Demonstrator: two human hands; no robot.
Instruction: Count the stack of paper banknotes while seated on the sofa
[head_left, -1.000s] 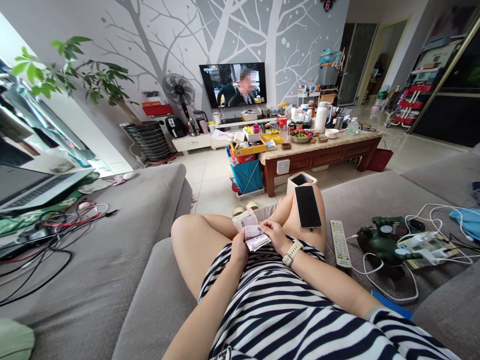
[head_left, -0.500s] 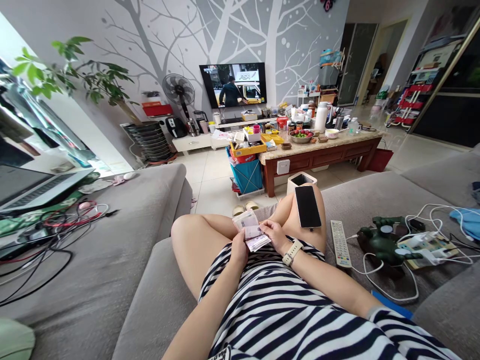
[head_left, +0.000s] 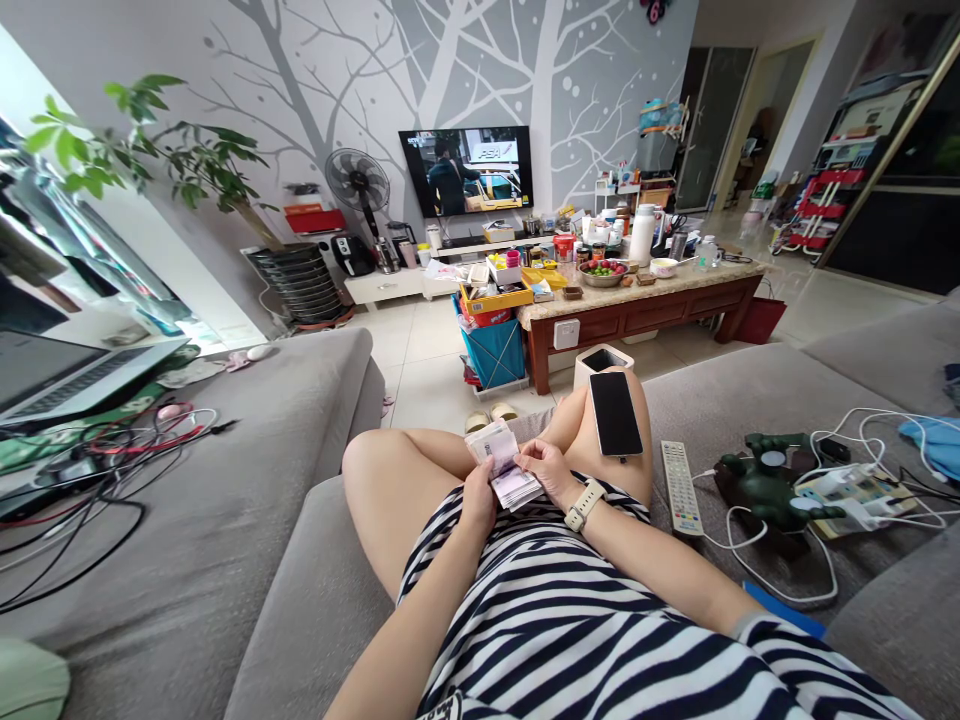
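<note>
A stack of pale purple-and-white banknotes (head_left: pixel 516 487) is bent open over my lap, its far part fanned upward. My left hand (head_left: pixel 478 496) grips the stack from the left, thumb on top. From the right, my right hand (head_left: pixel 549 470) has its thumb and fingers closed at the notes' edge; which notes it pinches is too small to tell. A beige watch (head_left: pixel 585 504) is on my right wrist. On my right thigh lies a smartphone (head_left: pixel 617 413) with a dark screen, just beyond that hand.
To the right on the grey sofa (head_left: pixel 720 385) lie a remote control (head_left: pixel 681 488), a dark green figure-shaped object (head_left: pixel 766 490) and tangled white cables. A laptop (head_left: pixel 82 385) and more cables are on the left. A cluttered coffee table (head_left: pixel 645 300) and a bin (head_left: pixel 602 360) stand ahead.
The note that stood raised and curled between my hands now lies flatter, showing more of the stack. My hands have barely shifted. The television picture has changed.
</note>
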